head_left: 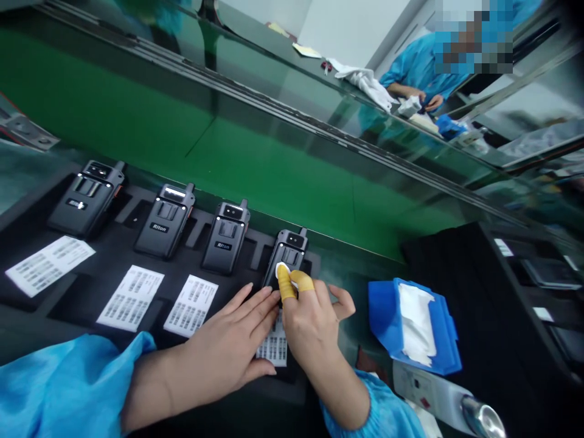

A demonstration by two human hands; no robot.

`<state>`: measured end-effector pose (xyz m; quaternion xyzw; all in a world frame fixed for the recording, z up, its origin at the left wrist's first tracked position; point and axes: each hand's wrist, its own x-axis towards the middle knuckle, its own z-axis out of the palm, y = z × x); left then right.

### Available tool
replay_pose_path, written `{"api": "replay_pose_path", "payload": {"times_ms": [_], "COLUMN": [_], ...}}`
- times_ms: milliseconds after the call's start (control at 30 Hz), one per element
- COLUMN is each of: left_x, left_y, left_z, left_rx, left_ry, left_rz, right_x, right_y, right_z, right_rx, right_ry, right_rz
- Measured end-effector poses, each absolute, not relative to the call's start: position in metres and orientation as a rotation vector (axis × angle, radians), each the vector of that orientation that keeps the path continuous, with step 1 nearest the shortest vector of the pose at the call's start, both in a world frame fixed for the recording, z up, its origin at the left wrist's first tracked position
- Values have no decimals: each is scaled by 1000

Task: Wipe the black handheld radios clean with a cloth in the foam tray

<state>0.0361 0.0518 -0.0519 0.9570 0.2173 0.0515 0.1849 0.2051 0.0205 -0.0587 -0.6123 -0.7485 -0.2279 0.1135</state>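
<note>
My right hand wears yellow finger cots on two fingers and presses a small white wipe against the back of the rightmost handheld radio. My left hand lies with its fingers stretched out, fingertips at the lower end of that same radio. Partly hidden beneath my hands is a white barcode label sheet. More black radios, such as one marked Riton, rest face down in a row on the black foam tray. Barcode sheets lie below them.
Right of my hands stands a blue box holding white wipes, with a bottle having a metal top beside it. Another black tray is at the far right. Beyond the green belt, a person in blue handles something.
</note>
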Motion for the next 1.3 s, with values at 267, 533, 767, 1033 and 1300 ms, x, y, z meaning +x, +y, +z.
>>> {"api": "replay_pose_path", "payload": {"times_ms": [267, 533, 767, 1033, 1300], "left_x": [34, 34, 33, 33, 7], "left_y": [50, 51, 50, 52, 58], "left_z": [-52, -56, -54, -67, -59], "left_rx": [2758, 2779, 2778, 2878, 2885], "left_ry": [600, 610, 611, 614, 561], "left_rz": [212, 211, 261, 490, 797], "right_x": [226, 225, 254, 323, 334], "right_y": [18, 65, 50, -67, -135], "right_z": [-50, -42, -50, -10, -9], "right_rx": [-1921, -1817, -2006, -2368, -2890], "right_ry": [-2027, -2065, -2079, -1514, -1170], "right_rz": [-790, -827, -758, -1201, -1071]}}
